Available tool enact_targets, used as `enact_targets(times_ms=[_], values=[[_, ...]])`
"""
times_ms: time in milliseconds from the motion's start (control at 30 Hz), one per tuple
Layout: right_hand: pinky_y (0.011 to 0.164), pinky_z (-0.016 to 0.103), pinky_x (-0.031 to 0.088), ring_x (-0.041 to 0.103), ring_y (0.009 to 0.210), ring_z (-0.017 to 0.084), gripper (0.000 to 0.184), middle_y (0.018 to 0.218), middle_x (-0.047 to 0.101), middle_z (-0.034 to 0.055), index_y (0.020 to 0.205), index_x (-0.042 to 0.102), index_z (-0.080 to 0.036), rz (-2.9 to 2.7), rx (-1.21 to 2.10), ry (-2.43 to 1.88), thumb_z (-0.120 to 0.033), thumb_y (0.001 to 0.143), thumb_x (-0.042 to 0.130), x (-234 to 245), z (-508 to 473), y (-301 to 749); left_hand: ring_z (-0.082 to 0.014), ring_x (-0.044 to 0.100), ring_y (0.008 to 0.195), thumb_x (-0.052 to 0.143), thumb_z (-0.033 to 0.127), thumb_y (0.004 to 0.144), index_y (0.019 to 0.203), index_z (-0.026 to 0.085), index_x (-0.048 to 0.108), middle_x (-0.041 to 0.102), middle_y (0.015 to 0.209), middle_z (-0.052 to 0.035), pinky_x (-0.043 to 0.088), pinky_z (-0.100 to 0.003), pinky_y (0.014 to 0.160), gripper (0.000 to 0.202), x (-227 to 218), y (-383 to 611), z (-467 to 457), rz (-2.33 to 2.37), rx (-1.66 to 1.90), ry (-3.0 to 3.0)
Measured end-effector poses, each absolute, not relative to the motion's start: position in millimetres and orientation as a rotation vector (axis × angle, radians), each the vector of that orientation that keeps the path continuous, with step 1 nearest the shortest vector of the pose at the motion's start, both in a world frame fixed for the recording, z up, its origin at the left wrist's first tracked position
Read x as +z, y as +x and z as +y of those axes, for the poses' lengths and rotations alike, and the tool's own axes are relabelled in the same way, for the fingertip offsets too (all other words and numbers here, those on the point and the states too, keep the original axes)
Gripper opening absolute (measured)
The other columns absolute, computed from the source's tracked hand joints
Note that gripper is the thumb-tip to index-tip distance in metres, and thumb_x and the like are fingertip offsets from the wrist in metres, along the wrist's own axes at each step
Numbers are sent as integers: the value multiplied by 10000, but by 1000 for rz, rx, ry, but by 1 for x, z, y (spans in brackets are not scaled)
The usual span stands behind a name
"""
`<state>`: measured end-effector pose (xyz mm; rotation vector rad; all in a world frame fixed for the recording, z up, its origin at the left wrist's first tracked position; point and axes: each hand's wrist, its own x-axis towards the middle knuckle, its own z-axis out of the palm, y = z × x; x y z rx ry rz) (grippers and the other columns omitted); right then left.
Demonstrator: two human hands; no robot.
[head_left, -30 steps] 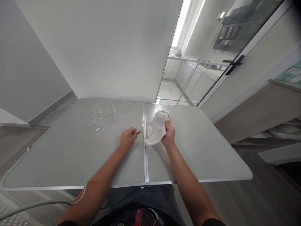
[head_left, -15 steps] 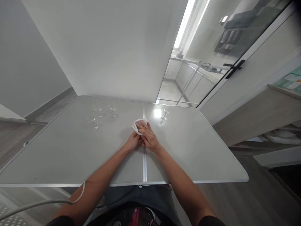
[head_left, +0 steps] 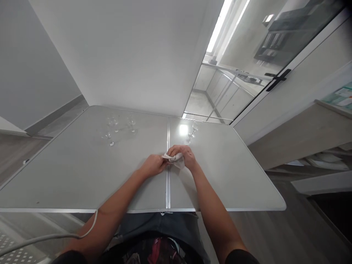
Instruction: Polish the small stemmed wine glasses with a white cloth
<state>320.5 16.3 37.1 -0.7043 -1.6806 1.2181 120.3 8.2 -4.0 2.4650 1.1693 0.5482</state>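
My left hand (head_left: 152, 165) and my right hand (head_left: 183, 154) meet over the seam in the middle of the grey folding table (head_left: 82, 176). Between them is a white cloth (head_left: 173, 158), bunched up. The right hand's fingers are curled over the cloth. The left hand is closed on a small clear glass, which the cloth and fingers hide almost wholly. One clear stemmed glass (head_left: 193, 131) stands beyond my right hand. Several more small clear glasses (head_left: 113, 128) stand at the far left of the table.
A white wall panel (head_left: 132, 55) rises behind the table. A glass door with a black handle (head_left: 277, 79) is at the far right. A wooden counter (head_left: 310, 135) runs along the right. A white cable (head_left: 55, 238) hangs at the lower left.
The right hand brought the spread cloth from right of the seam onto the glass in the left hand. Both hands then drew nearer to me, with the cloth bunched between them.
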Motion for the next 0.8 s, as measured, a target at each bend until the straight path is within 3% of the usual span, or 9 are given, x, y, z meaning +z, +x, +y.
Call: enact_targets(times_ms=[133, 267, 433, 533, 600, 700, 800], values=[[773, 433, 563, 676, 810, 262, 725, 741, 652, 83, 671, 601, -213, -1235, 1421, -721, -770, 941, 224, 33, 15, 312, -186, 626, 634, 564, 364, 930, 839, 182, 645, 691, 716, -53, 418, -278, 641, 219, 0, 124, 6, 1011, 694, 2265], [772, 384, 575, 685, 906, 254, 643, 875, 706, 75, 1065, 653, -208, -1040, 1427, -797, -727, 962, 287, 23, 9, 287, -149, 567, 606, 486, 429, 971, 796, 178, 578, 625, 656, -9, 428, -260, 630, 319, 1, 134, 7, 1023, 941, 1924], [973, 357, 522, 647, 1104, 231, 552, 1193, 692, 67, 1415, 507, -242, -1187, 1448, -741, -566, 969, 490, 14, 3, 273, -180, 605, 811, 411, 438, 1005, 952, 161, 608, 688, 887, -54, 486, -298, 769, 344, -2, 136, 9, 1097, 1137, 1750], [1107, 347, 413, 584, 1206, 225, 586, 1294, 642, 57, 1438, 499, -247, -1363, 1310, -706, -513, 926, 604, 11, 10, 279, -199, 628, 939, 366, 406, 1023, 1155, 152, 599, 701, 1022, -89, 491, -321, 867, 370, -5, 134, 8, 1007, 1164, 1786], [1093, 345, 410, 584, 1174, 233, 579, 1247, 655, 64, 1398, 537, -222, -1434, 1185, -748, -526, 912, 622, 9, 15, 283, -192, 634, 894, 363, 370, 1019, 1189, 152, 594, 706, 993, -85, 489, -314, 831, 360, -7, 133, 10, 1028, 1136, 1838], [937, 327, 484, 616, 987, 222, 523, 1065, 691, 59, 1278, 602, -188, -1475, 1096, -866, -553, 905, 626, 3, 19, 283, -158, 550, 632, 411, 329, 974, 911, 167, 654, 655, 722, -35, 422, -280, 658, 299, -9, 129, 16, 1226, 1058, 1947], [841, 297, 492, 603, 875, 192, 452, 956, 684, 47, 1143, 636, -181, -1440, 1114, -907, -556, 892, 647, -2, 19, 280, -127, 429, 537, 490, 358, 924, 636, 181, 587, 553, 576, -7, 309, -265, 583, 352, -8, 123, 21, 1407, 1078, 2031]])
